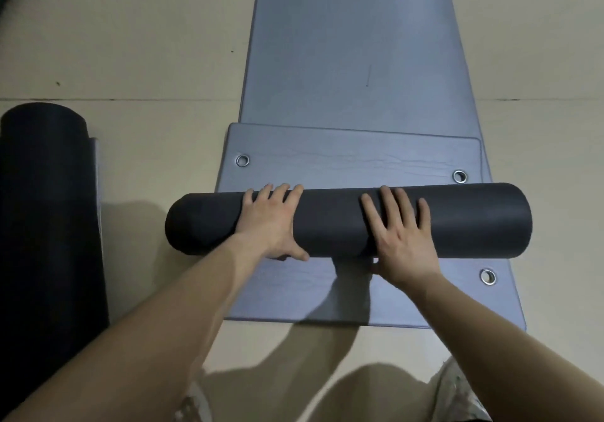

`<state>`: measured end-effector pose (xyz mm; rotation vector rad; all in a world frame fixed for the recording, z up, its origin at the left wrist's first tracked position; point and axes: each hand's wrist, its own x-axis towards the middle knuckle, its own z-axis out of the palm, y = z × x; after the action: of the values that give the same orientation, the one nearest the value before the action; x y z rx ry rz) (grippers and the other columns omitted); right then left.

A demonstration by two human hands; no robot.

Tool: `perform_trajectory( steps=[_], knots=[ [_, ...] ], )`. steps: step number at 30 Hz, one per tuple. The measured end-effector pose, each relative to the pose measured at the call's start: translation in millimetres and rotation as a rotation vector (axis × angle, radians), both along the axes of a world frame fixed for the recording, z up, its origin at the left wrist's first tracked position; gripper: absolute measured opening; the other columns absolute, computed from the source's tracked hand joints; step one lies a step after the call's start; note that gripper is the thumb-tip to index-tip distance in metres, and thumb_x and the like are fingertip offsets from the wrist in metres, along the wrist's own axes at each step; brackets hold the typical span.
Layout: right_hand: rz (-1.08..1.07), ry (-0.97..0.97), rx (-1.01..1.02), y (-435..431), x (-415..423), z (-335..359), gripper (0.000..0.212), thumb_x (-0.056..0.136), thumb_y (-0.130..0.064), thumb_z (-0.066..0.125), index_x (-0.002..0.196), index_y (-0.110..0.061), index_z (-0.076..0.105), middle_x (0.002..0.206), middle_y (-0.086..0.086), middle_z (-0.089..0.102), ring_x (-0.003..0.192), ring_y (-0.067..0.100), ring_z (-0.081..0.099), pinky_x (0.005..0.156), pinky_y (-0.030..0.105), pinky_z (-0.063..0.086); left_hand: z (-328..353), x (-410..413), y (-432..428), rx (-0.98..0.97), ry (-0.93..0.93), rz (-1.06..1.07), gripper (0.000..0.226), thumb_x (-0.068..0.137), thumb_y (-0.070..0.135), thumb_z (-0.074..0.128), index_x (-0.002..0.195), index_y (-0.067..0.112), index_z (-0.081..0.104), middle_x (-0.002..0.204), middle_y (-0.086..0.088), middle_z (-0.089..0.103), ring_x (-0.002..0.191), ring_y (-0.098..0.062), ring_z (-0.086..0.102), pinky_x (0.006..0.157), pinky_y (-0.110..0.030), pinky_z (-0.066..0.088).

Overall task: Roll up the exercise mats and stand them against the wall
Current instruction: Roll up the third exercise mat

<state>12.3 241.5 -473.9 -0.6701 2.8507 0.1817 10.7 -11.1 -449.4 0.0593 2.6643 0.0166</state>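
My left hand [271, 222] and right hand [400, 235] press flat, fingers spread, on the dark rolled mat [333, 222], mid-roll; next I'd push it forward evenly along the flat grey mat [353, 62].

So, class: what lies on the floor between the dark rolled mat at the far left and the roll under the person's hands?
Head view: only bare beige floor between the left roll and the held roll.
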Motion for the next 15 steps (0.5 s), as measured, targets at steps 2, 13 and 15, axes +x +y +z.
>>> perform_trajectory(
  steps=[2,13,15],
  knots=[
    [0.034,0.037,-0.015,-2,-26,0,0.136,0.043,-0.051,0.093,0.157,-0.018,0.028,0.153,0.02,0.041,0.14,0.043,0.037,0.112,0.065,0.026,3,-24,-9,0.038,-0.05,-0.024,0.138,0.044,0.086,0.074,0.157,0.028,0.019,0.155,0.0,0.042,0.139,-0.028,0.043,0.113,-0.049,0.033],
    [0.173,-0.131,0.125,-1,-18,40,0.112,0.049,-0.072,0.074,0.142,-0.028,0.03,0.123,0.004,0.053,0.104,0.033,0.053,0.092,0.047,0.042,18,24,-3,0.039,-0.075,-0.047,0.122,0.045,0.087,0.073,0.146,0.027,0.038,0.137,0.001,0.055,0.116,-0.029,0.057,0.102,-0.045,0.045],
    [0.159,-0.219,0.133,4,7,44,0.112,0.052,-0.075,0.071,0.144,-0.029,0.028,0.125,0.002,0.052,0.107,0.031,0.053,0.094,0.046,0.042,24,43,1,0.075,-0.188,-0.048,0.124,0.047,0.085,0.075,0.149,0.028,0.035,0.139,0.002,0.054,0.118,-0.028,0.056,0.102,-0.045,0.045]
  ],
)
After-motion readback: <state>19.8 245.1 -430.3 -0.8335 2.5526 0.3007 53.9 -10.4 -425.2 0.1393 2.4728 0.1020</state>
